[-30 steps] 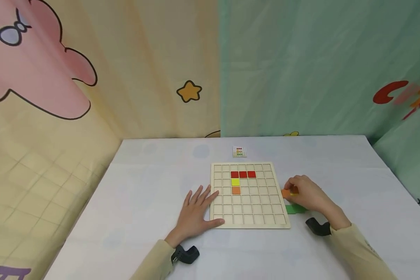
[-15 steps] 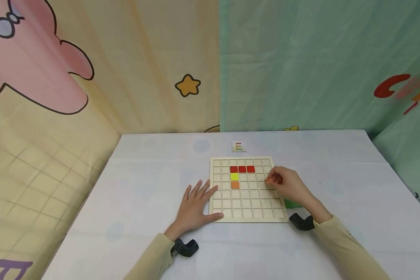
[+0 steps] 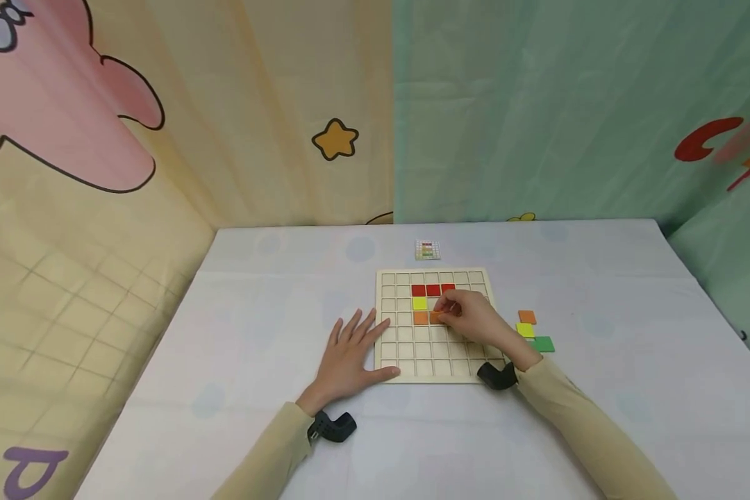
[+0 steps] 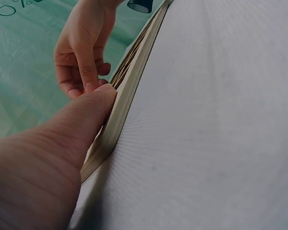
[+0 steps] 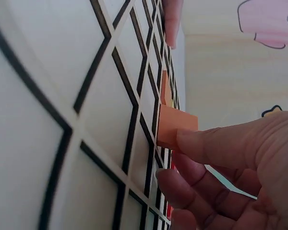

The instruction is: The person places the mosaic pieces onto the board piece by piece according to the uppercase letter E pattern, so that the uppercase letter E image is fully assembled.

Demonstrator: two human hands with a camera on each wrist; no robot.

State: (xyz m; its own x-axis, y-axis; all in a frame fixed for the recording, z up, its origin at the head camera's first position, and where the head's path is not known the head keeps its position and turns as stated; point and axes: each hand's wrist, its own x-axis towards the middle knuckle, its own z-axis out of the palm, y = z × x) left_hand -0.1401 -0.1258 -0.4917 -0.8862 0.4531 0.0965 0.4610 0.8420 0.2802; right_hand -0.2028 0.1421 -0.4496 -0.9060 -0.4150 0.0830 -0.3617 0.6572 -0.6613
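My right hand (image 3: 471, 317) pinches a square orange tile (image 5: 175, 125) between thumb and fingers over the wooden grid board (image 3: 394, 357). In the right wrist view the tile stands tilted, one edge at a cell beside a placed orange tile (image 3: 421, 318). Above that lie a yellow tile (image 3: 419, 303) and a row of red tiles (image 3: 433, 289), partly covered by my right fingers. My left hand (image 3: 350, 361) lies with spread, straight fingers at the board's left edge. Its thumb (image 4: 103, 93) rests on the board's rim in the left wrist view.
Right of the board lie a loose orange tile (image 3: 528, 317), a yellow tile (image 3: 526, 330) and green tiles (image 3: 543, 344). A small pattern card (image 3: 428, 250) lies behind the board. Fabric curtains (image 3: 287, 104) stand beyond the white table (image 3: 275, 292).
My right hand has carried the orange tile leftward from the pile onto the board, beside the placed orange tile. The loose tiles are uncovered. My left hand keeps its place on the board.
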